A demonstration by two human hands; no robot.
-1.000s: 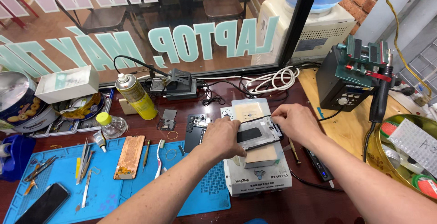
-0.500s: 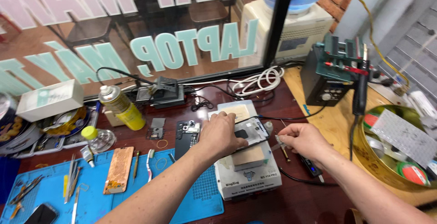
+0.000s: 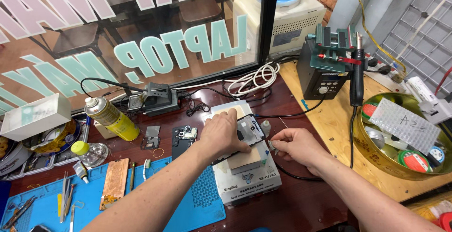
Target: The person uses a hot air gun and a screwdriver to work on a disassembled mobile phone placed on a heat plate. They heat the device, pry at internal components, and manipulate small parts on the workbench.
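Observation:
My left hand [image 3: 221, 133] presses down on a dark phone screen assembly [image 3: 248, 130] that lies on top of a white box-shaped heating machine [image 3: 245, 178]. My right hand [image 3: 296, 148] rests on the dark red table just right of that machine, its fingertips pinched on a small pale object near a little bottle [image 3: 266, 128]. A phone body with bare circuit board [image 3: 182, 138] lies left of my left hand.
A yellow spray can [image 3: 113, 118] and a blue work mat [image 3: 141, 199] with tools sit at the left. A black soldering station [image 3: 325, 72] with its hot air handle [image 3: 359, 72] stands at the right, beside a gold bowl [image 3: 376, 159] of parts.
My right hand left the screen assembly and moved down to the table at the machine's right side. My left hand stayed pressing on the screen. The camera moved closer.

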